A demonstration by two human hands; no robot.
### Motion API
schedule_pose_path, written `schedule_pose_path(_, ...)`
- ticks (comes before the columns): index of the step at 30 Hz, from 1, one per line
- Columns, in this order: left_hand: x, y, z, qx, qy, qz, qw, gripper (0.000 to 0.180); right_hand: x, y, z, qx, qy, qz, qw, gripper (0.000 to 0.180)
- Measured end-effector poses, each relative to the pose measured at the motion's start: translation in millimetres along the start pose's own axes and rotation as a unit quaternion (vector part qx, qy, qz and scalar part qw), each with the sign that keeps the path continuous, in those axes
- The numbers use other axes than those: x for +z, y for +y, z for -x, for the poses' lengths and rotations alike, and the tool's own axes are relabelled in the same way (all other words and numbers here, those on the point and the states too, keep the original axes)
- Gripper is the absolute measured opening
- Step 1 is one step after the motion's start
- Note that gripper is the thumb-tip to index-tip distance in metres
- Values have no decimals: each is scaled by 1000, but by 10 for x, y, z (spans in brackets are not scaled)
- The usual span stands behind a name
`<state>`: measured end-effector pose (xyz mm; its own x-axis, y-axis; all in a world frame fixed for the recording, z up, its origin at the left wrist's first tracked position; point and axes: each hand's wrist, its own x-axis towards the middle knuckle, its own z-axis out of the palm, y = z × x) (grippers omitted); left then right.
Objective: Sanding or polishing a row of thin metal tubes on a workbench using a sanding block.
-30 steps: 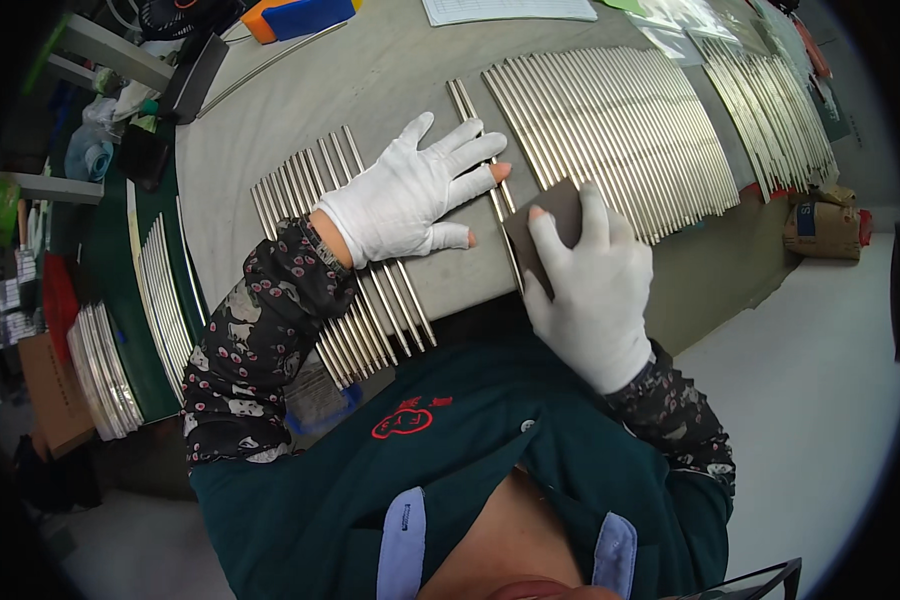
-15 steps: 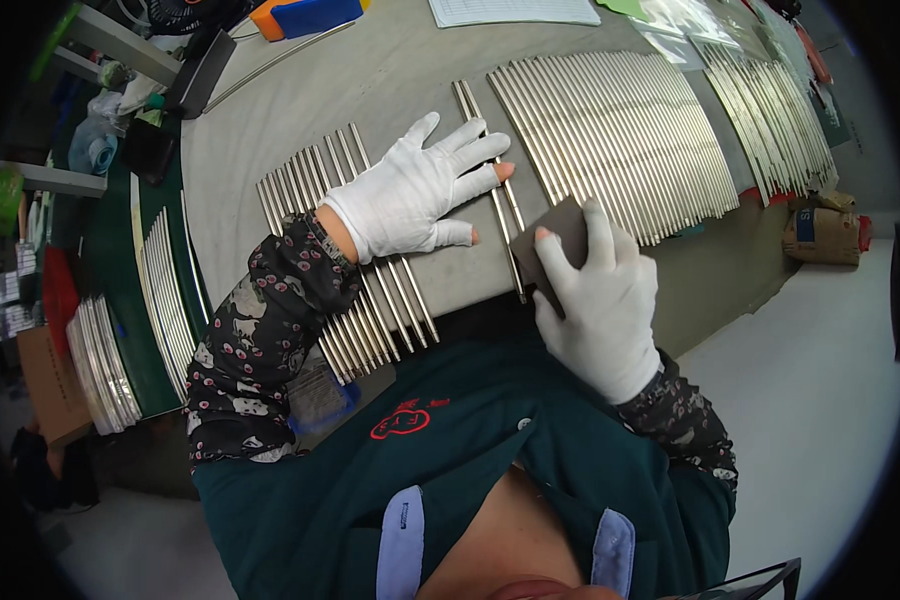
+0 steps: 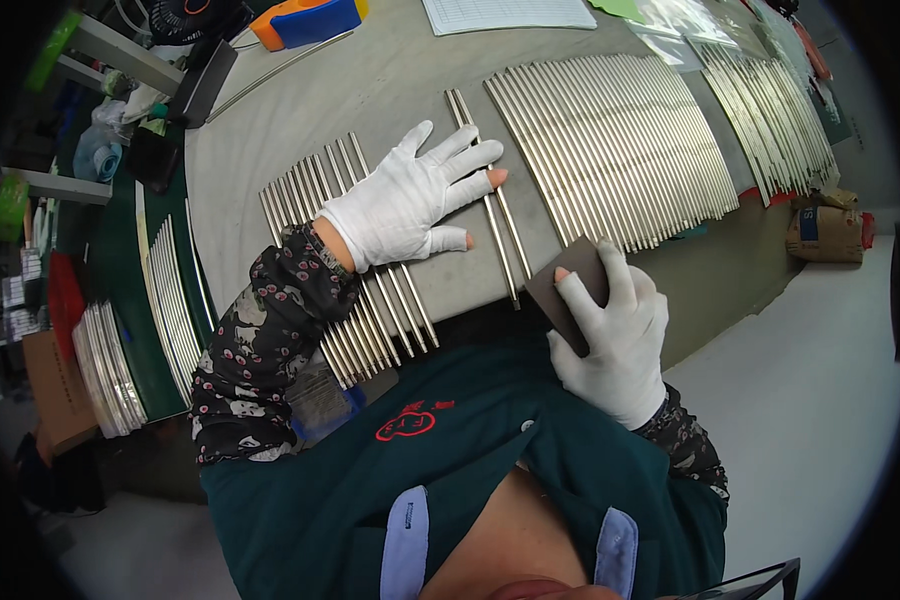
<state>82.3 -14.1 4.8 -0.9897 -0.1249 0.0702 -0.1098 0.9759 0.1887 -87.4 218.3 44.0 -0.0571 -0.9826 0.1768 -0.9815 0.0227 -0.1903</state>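
Observation:
My left hand [image 3: 410,200], in a white glove with bare tips at the thumb and index finger, lies with fingers spread. Its fingertips rest on or right beside two thin silver metal rods [image 3: 507,235] that lie side by side. In my right hand [image 3: 622,340], gloved likewise, is a dark grey-brown flat rectangular pad [image 3: 575,285], gripped between thumb and fingers. The pad is just off the near ends of the two rods, at the table's front edge. Under my left wrist and palm runs a group of similar rods [image 3: 370,320], partly hidden.
A wide, even row of rods [image 3: 620,150] lies right of the pair, with another bundle [image 3: 770,125] beyond. At the back are a paper sheet [image 3: 510,12] and an orange-blue object [image 3: 310,22]. More rods [image 3: 170,300] lie on a green surface at left.
My right hand has drawn the pad toward me and slightly right, away from the two rods. My left hand and the pair of rods have shifted slightly left.

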Motion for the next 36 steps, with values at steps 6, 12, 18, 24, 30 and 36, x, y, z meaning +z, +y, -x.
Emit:
schedule_pose_path(6, -8, 9, 29, -9, -20, 5, 1000, 77, 189, -104, -644, -16, 20, 64, 998, 51)
schedule_pose_path(12, -27, 35, 42, -23, -25, -21, 999, 73, 5, -52, -101, -61, -13, 70, 996, 53)
schedule_pose_path(18, -18, -13, 24, -9, -27, 6, 1000, 79, 170, -84, -555, -27, 31, 50, 998, 50)
schedule_pose_path(24, -13, -20, 60, -6, -29, 3, 1000, 79, -123, 172, 181, -47, -19, 14, 999, 61)
schedule_pose_path(30, -1, -31, 119, -15, -34, 2, 999, 79, -83, 98, 87, -32, 7, 11, 999, 64)
schedule_pose_path(36, -18, -6, 139, -19, -28, 6, 999, 80, 13, 2, -73, -45, 0, -7, 999, 61)
